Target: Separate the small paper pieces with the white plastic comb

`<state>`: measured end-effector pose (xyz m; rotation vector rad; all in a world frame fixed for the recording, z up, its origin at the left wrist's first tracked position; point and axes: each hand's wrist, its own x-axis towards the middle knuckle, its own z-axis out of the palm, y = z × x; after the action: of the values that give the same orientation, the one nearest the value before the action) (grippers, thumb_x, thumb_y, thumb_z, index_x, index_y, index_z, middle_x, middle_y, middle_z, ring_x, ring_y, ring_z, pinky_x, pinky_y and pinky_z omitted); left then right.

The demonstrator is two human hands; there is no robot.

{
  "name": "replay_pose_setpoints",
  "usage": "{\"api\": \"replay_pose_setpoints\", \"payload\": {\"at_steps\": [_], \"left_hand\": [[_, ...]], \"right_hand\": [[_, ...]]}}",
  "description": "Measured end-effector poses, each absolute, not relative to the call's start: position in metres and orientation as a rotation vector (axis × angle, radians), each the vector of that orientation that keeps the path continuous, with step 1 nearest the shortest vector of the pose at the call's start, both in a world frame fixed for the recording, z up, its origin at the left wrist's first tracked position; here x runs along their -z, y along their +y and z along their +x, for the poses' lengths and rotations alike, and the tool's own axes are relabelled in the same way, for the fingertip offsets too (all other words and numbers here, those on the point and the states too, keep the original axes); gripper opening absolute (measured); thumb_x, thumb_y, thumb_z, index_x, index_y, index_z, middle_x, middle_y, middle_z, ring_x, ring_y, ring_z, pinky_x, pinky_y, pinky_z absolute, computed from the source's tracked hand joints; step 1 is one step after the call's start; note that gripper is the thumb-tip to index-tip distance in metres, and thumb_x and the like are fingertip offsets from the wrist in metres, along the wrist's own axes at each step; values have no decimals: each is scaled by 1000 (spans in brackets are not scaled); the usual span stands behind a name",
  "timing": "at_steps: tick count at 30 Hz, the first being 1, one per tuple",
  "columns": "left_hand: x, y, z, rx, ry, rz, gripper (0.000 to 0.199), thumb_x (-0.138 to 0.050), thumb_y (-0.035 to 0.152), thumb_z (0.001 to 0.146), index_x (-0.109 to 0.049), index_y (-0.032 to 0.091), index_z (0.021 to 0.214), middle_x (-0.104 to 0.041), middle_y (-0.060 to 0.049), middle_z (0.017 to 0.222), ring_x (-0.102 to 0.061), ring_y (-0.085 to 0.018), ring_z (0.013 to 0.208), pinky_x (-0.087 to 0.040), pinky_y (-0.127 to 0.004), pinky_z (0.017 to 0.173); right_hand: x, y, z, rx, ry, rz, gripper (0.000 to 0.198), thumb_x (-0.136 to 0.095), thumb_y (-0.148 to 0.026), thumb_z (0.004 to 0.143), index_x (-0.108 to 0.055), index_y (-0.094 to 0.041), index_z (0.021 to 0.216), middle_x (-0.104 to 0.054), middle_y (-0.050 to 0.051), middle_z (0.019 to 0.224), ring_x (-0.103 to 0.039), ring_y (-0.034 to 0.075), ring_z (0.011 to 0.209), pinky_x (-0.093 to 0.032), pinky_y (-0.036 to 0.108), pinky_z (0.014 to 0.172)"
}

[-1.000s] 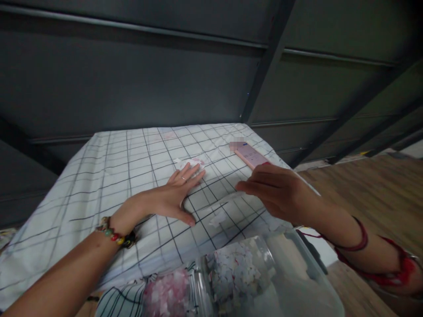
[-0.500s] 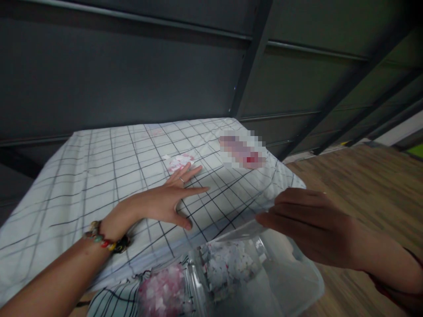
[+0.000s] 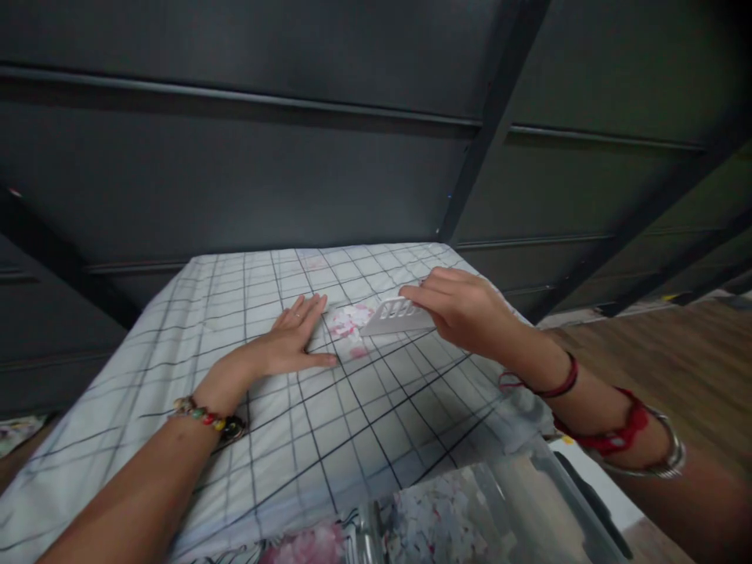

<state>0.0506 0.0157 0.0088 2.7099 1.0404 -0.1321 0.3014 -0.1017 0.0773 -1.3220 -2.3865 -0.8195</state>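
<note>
My left hand (image 3: 287,341) lies flat with its fingers spread on a white checked cloth (image 3: 334,423). Just right of its fingers is a small heap of white and pink flakes (image 3: 346,319). In my right hand (image 3: 467,309) is a thin white plate with a row of slots (image 3: 388,319), pinched between fingers and thumb. The plate tilts over the cloth, its left end touching or very close to the heap; I cannot tell which.
At the near edge stands a clear plastic container (image 3: 561,478) with pale flakes (image 3: 440,517) inside. Pink flakes (image 3: 309,546) are in a compartment or bag left of it. A dark panelled wall (image 3: 247,180) rises behind the table, and wooden floor (image 3: 663,345) shows at right.
My right hand has moved from above the container forward and left to the flake heap, where the slotted white plate now shows in it. My left hand stays spread, now left of the heap.
</note>
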Motion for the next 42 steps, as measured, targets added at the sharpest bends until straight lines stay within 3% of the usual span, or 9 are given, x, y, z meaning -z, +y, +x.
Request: {"api": "replay_pose_setpoints", "payload": {"at_steps": [10,22,36,42], "left_hand": [[-11,14,50,170,996,2701,98,-45,66,78,0,9,145,6,-17,150,9,-36,134,-8,-50,107],[-12,11,51,192,986,2706,94,-47,61,81,1,11,145,6,-17,150,9,-32,135,-10,-47,107],[-9,12,48,139,917,2744,94,-45,63,81,3,13,144,6,-17,150,9,-33,134,-9,-47,107],[-10,12,48,159,924,2728,95,-47,63,81,3,12,144,6,-18,149,9,-33,134,-9,-48,106]], "right_hand": [[-60,-103,314,1079,-2350,-1255,31,-39,1,73,-58,-15,92,-51,0,60,-41,15,56,-32,28,52],[-58,-118,315,1056,-2346,-1144,33,-40,4,73,-54,-14,97,-55,1,63,-47,15,63,-40,29,57],[-63,-96,298,1001,-2372,-1043,29,-35,-3,82,-58,-14,94,-54,1,60,-42,14,55,-31,29,49],[-66,-108,296,998,-2375,-1023,29,-38,2,78,-56,-14,94,-55,0,60,-43,13,57,-34,28,51]]}}
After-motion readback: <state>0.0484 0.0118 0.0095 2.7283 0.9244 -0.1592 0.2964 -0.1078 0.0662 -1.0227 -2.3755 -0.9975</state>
